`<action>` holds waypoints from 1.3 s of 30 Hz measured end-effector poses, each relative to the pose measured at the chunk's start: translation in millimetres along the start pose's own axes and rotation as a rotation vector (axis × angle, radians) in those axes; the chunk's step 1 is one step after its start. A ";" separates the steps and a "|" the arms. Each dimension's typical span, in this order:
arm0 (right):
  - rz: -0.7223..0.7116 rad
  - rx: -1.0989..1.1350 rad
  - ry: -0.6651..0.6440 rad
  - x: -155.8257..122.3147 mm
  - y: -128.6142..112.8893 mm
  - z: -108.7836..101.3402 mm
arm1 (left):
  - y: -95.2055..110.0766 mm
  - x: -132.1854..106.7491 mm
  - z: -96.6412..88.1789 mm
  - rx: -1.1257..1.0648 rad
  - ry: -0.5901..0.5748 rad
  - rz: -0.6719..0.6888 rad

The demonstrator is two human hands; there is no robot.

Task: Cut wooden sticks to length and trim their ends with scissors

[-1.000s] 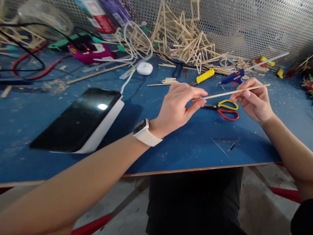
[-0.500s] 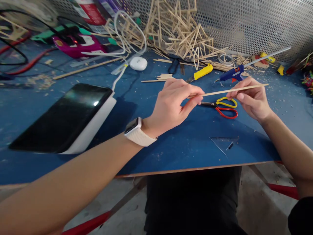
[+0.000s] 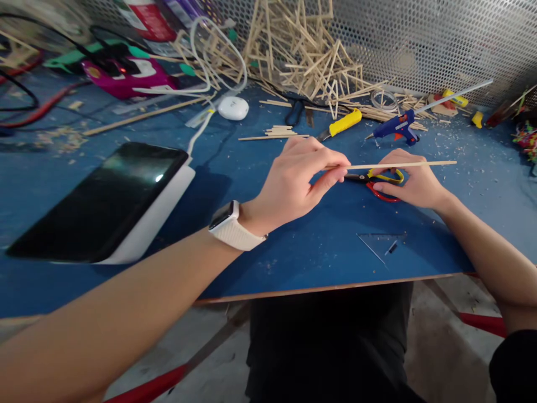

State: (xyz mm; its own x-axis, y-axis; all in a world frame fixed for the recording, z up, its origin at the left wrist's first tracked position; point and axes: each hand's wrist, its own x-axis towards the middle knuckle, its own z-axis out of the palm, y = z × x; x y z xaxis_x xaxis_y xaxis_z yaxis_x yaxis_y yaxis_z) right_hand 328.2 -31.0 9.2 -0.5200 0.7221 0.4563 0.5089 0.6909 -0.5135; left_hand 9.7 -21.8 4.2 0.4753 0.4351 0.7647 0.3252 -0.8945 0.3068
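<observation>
A thin wooden stick is pinched between the thumb and fingers of my left hand, its long end pointing right above the table. Scissors with one yellow and one red handle lie on the blue table beneath the stick. My right hand is at those handles, thumb on the red loop and fingers by the yellow one, closing around them. The stick passes in front of this hand and hides part of it. Left of the scissors, my left hand covers the blade tips.
Behind my hands lie a yellow-handled cutter, a blue glue gun and short cut sticks. A heap of joined sticks leans on the perforated panel. A black-screened tablet stands left. A clear set square lies near the front edge.
My right hand has left the stick's side and moved down and left onto the scissors' handles. The stick, still in my left hand, has tipped to nearly level.
</observation>
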 end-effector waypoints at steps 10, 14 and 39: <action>-0.005 0.198 0.459 -3.4 -8.3 0.2 | -4.4 0.9 0.0 0.068 0.068 -0.051; 0.040 0.207 0.457 -4.7 -11.9 -0.3 | -7.0 -0.3 0.3 0.105 0.065 -0.066; 0.019 0.353 0.482 -3.7 -12.6 2.8 | -19.9 -4.2 3.3 0.162 0.127 -0.116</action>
State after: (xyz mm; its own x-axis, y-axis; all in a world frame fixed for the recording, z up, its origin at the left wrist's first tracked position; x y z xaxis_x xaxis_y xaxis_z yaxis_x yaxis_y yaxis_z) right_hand 321.8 -42.5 11.9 -0.1009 0.7258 0.6805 0.2137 0.6838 -0.6977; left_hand 3.9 -5.5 -7.0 0.3238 0.5084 0.7979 0.5032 -0.8067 0.3098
